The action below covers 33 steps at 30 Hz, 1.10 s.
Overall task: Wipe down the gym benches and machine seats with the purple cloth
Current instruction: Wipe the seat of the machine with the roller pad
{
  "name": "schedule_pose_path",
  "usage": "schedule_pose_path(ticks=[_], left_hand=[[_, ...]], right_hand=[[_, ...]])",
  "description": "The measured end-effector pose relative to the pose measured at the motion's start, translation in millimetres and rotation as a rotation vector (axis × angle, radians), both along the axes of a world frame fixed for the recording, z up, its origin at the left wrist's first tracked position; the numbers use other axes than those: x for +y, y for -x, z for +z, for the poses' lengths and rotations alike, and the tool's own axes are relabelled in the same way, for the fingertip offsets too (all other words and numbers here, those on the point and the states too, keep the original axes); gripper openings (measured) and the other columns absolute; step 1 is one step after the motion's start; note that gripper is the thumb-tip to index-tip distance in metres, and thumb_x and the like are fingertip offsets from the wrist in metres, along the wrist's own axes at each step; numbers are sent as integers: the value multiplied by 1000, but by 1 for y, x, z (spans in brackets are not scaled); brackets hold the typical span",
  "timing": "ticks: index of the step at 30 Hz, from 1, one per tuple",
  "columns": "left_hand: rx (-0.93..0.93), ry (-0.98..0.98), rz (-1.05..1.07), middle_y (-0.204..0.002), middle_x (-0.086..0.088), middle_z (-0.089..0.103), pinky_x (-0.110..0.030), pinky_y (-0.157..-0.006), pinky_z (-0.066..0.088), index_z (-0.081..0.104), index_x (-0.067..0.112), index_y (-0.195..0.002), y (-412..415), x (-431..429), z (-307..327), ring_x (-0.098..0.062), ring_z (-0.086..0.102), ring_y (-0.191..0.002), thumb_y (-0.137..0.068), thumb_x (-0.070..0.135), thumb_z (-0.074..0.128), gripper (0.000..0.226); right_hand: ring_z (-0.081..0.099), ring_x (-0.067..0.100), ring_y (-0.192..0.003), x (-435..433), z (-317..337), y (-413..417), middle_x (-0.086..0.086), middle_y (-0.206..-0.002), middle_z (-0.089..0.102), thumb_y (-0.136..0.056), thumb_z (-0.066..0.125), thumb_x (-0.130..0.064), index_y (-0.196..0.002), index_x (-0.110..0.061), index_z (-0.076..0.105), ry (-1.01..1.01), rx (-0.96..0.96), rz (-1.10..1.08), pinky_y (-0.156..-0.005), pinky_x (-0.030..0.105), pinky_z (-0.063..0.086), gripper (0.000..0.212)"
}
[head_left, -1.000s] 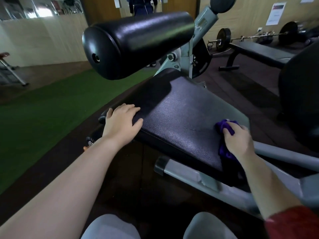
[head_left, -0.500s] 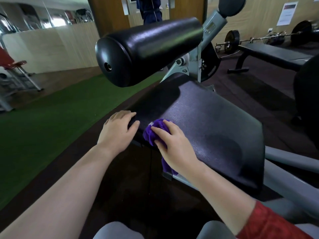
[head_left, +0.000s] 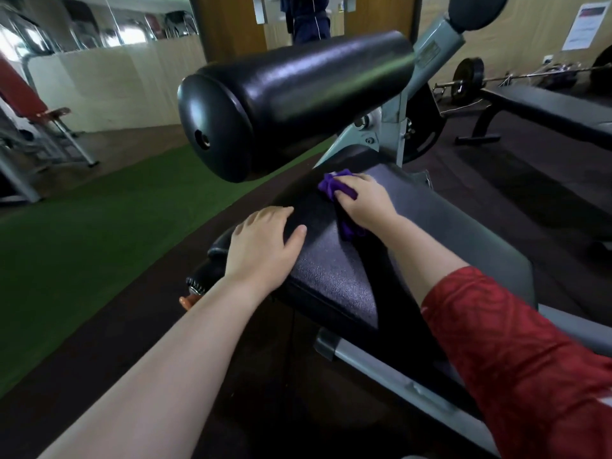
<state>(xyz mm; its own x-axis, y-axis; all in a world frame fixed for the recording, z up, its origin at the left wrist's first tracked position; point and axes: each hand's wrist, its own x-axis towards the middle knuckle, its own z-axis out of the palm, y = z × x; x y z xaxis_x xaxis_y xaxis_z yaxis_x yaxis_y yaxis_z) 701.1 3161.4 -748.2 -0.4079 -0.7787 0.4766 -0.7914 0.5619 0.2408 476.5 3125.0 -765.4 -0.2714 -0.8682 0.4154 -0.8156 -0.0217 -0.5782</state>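
Observation:
A black padded machine seat (head_left: 440,233) fills the middle of the view. My right hand (head_left: 366,202) grips the bunched purple cloth (head_left: 331,187) and presses it on the far left part of the seat, just under the big black roller pad (head_left: 291,104). Part of the cloth hangs out below my palm. My left hand (head_left: 265,246) lies flat on the seat's near left corner, fingers spread and relaxed.
A grey metal frame (head_left: 390,376) runs under the seat. A black flat bench (head_left: 546,109) and a barbell with plates (head_left: 468,77) stand at the back right. Green turf (head_left: 82,233) lies to the left, a red-padded bench (head_left: 29,101) beyond it. A person stands at the doorway (head_left: 309,18).
My right hand has swept the cloth from the seat's right edge to its near left edge, then up to the far end under the roller. My left hand stays on the corner.

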Motion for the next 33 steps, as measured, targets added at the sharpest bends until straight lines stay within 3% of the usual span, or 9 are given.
schedule_pose_path(ticks=[4,9,17,24,33], left_hand=[[-88,-74,34,-142,6,47,-50,-112,25,46,25,-138,28,-8,-2,-17,39,-133,-93,53,41,53],[-175,-122,-4,-146,7,41,-54,-114,20,41,24,-141,53,-15,-1,-16,33,-137,-93,54,41,57],[-207,-106,-79,-145,5,42,-55,-112,18,43,24,-140,77,-6,-7,-16,34,-135,-91,53,44,57],[-258,-39,-85,-144,3,43,-54,-114,16,45,23,-138,73,-8,-17,-16,34,-136,-90,54,44,57],[-318,27,-89,-145,2,42,-49,-112,24,46,23,-138,76,-27,-15,-17,34,-136,-89,56,45,59]], right_hand=[[43,21,-126,-17,-7,51,3,-133,53,-91,52,-35,-127,-34,57,-46,-12,-73,-97,24,32,36],[41,21,-128,-10,-20,89,5,-137,49,-91,52,-35,-128,-32,56,-72,-91,-178,-100,27,32,37],[48,27,-123,85,-52,101,8,-138,45,-90,58,-33,-128,-31,56,-99,-144,-354,-98,28,36,38],[48,21,-123,134,-67,53,1,-138,47,-87,63,-32,-125,-32,59,-32,-91,-234,-98,26,35,37],[46,21,-125,20,-23,49,6,-135,49,-89,58,-30,-126,-29,58,5,3,-12,-99,27,35,37]])
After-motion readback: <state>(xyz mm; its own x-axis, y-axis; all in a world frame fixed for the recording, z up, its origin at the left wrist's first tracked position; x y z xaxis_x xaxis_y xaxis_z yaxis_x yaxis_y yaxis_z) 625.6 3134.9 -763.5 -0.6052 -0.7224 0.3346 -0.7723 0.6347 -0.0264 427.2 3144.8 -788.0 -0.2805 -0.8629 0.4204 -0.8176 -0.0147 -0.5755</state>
